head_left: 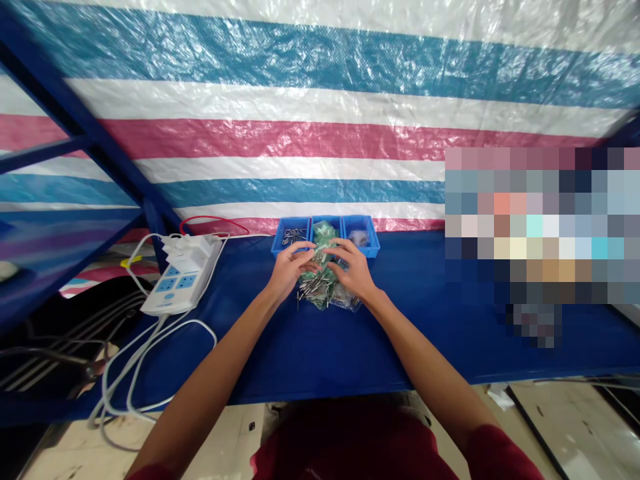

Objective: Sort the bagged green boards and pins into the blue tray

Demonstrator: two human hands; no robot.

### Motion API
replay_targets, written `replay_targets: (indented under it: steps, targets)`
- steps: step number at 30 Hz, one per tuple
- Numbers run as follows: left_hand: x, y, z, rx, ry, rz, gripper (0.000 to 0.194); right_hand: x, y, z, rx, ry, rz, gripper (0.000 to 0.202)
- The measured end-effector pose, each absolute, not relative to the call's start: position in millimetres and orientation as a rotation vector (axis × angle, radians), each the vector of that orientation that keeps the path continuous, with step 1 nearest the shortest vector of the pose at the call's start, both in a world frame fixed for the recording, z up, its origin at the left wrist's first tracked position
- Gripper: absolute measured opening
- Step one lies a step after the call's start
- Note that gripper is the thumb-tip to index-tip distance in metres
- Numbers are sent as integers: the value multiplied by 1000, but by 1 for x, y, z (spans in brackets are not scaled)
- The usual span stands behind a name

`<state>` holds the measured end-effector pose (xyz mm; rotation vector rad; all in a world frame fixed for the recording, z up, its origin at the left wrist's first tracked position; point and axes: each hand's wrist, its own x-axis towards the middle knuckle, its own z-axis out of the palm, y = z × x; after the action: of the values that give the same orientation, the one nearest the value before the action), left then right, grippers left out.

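Slim metal pins (316, 287) lie heaped between and just below two bare hands.
The left hand (286, 272) and right hand (356, 269) curve inward, fingers bent; whether either pinches anything cannot be told. The shiny pins mix with crinkled green plastic (324, 231) and clear plastic (345, 300) on the smooth blue bench (320, 360). Beyond stand three boxy blue plastic bins (371, 253), more pins filling the left one's floor.

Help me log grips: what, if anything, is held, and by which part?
Cannot tell: the left hand and right hand are near the green plastic and metal pieces, but any grip is unclear.
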<state>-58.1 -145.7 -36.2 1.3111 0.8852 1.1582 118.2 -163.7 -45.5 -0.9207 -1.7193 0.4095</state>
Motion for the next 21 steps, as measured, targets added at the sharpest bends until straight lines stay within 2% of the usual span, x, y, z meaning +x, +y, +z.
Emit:
replay_targets:
  steps: [3, 6, 11, 17, 21]
  targets:
    - [-59, -143, -37, 1459, 888, 1208, 36, 117, -162, -47, -982, -1608, 408, 9]
    - [-58, -144, -39, 1591, 900, 1208, 34, 114, -161, -50, -992, -1497, 605, 12]
    - [-55, -148, -39, 1467, 937, 1216, 37, 112, -165, -50, -1028, -1397, 897, 22]
    - [-50, -117, -21, 1401, 800, 1379, 25, 119, -163, -45, -1072, -1265, 740, 20]
    - [-46, -79, -17, 1964, 1005, 1111, 12, 123, -160, -44, -1081, -1234, 678, 18]
